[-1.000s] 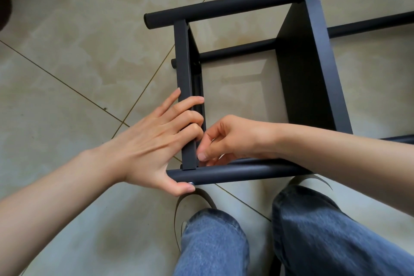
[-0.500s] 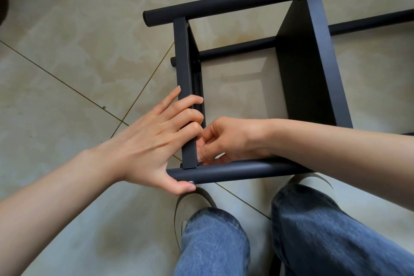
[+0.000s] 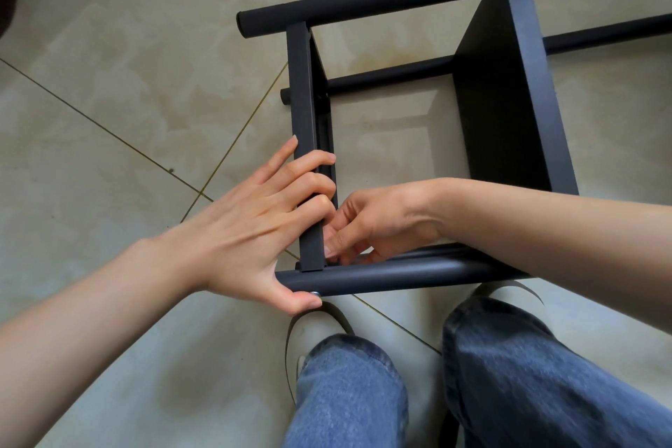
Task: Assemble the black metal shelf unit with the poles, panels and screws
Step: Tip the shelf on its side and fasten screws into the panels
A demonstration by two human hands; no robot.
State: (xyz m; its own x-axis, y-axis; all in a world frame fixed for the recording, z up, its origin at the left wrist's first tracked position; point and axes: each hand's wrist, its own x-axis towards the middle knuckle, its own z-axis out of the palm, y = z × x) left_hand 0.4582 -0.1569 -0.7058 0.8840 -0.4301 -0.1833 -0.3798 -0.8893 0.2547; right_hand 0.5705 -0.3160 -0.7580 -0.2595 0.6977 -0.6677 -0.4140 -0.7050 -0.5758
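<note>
Home interior — beige tiled floor [image 3: 120, 91]

Black shelf frame [image 3: 516, 91] — on side

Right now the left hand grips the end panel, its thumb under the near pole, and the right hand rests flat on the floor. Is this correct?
Not quite. In the head view the right hand is off the floor, fingers curled inside the corner where end panel meets near pole. The left hand is as described.

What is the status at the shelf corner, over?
Left hand grips end panel, thumb under near pole. Right hand pinching inside corner, screw hidden. Nothing blocking.
</note>
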